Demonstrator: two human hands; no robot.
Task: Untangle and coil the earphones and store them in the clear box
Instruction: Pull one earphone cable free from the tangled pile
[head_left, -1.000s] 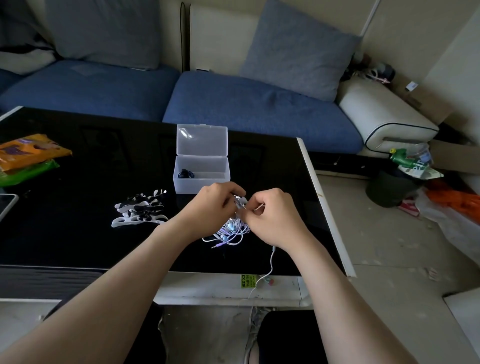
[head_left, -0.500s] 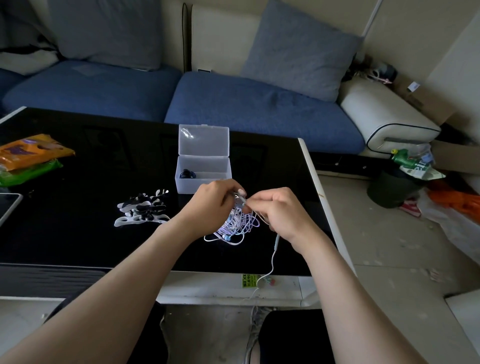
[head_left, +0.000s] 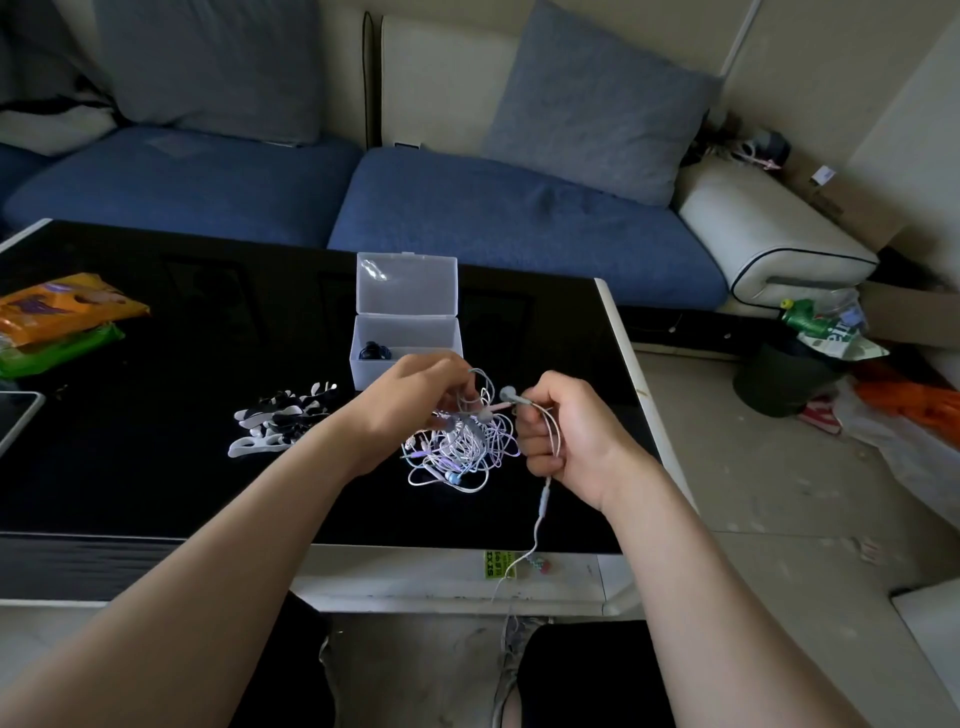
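Observation:
A tangle of white and pale purple earphones (head_left: 457, 449) lies on the black table (head_left: 156, 467) just before me. My left hand (head_left: 410, 402) pinches loops at the top of the tangle. My right hand (head_left: 563, 436) grips one white earphone cable, with an earbud sticking out above the fist; its cord and inline remote (head_left: 544, 501) hang down over the table's front edge. The clear box (head_left: 405, 340) stands open behind the hands, lid up, with a dark coiled earphone (head_left: 375, 352) in its left end.
A pile of black and white cable winders (head_left: 283, 421) lies left of the tangle. Orange and green packets (head_left: 57, 322) and a tablet corner (head_left: 15, 421) sit at the table's left. A blue sofa with cushions is behind; a bin (head_left: 784, 379) and litter stand right.
My hands have drawn apart: the right hand has moved right and closed into a fist round the cable, exposing the tangle between them. The left hand keeps pinching the loops.

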